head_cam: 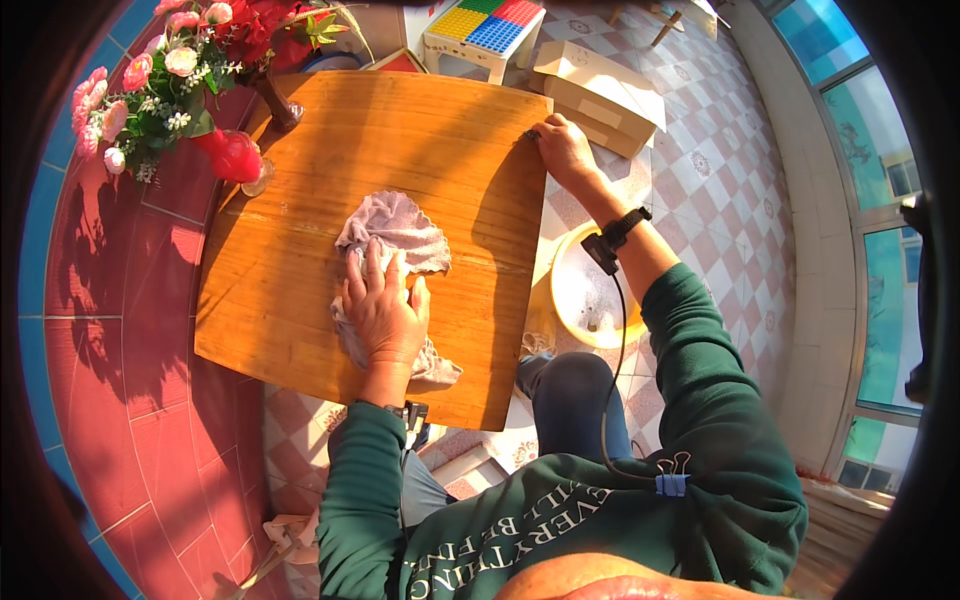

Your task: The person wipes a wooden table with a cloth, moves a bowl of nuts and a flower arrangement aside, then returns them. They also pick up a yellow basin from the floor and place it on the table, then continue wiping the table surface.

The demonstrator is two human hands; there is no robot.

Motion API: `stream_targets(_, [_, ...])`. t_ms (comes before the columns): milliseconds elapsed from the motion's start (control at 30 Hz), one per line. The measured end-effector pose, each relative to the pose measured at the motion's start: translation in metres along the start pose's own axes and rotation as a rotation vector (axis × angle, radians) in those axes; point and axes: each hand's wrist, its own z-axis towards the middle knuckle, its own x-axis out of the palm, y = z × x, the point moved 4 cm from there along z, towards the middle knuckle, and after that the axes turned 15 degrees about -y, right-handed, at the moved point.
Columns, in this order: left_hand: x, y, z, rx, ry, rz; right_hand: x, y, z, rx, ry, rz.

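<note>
A wooden tabletop (300, 172) with a glossy orange-brown finish lies before me. My left hand (384, 307) rests flat on a crumpled pinkish-grey cloth (397, 225), fingers spread and pressing it against the wood; part of the cloth shows below the palm. At the table's far right corner is my right hand (562, 146), its fingers bent around something small and dark at the edge; whether it grips the table edge as well cannot be told. Two vases stand at the upper left: a red one (232, 156) with pink artificial flowers and a brown one (279, 105) near red flowers.
A yellow basin (556, 289) of sudsy water stands on the tiled floor right of the table. Beyond the table are an open cardboard box (600, 97) and a small table with a coloured building-block top (487, 22). A red tiled wall (157, 360) borders the left.
</note>
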Motion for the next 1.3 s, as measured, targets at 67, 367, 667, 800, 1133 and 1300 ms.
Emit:
stream_targets(67, [0.000, 0.000, -0.001, 0.005, -0.011, -0.001, -0.001, -0.004, 0.007, -0.004, -0.084, 0.052])
stream_targets(367, [-0.002, -0.001, 0.003, 0.004, 0.007, 0.006, 0.025, 0.002, 0.048, 0.129, -0.055, -0.059])
stream_targets(667, [-0.002, 0.000, 0.001, -0.001, -0.002, -0.004, 0.051, 0.014, 0.090, 0.240, -0.044, -0.067])
stream_targets(800, [0.000, 0.000, 0.001, -0.025, 0.014, 0.003, 0.079, 0.071, 0.087, 0.105, 0.067, 0.000])
stream_targets(1133, [-0.004, 0.002, 0.003, -0.007, -0.038, -0.035, 0.045, 0.041, 0.085, 0.348, -0.004, -0.174])
stream_targets(1300, [-0.004, 0.002, 0.001, -0.018, -0.017, -0.052, 0.077, 0.117, 0.068, -0.123, 0.231, 0.114])
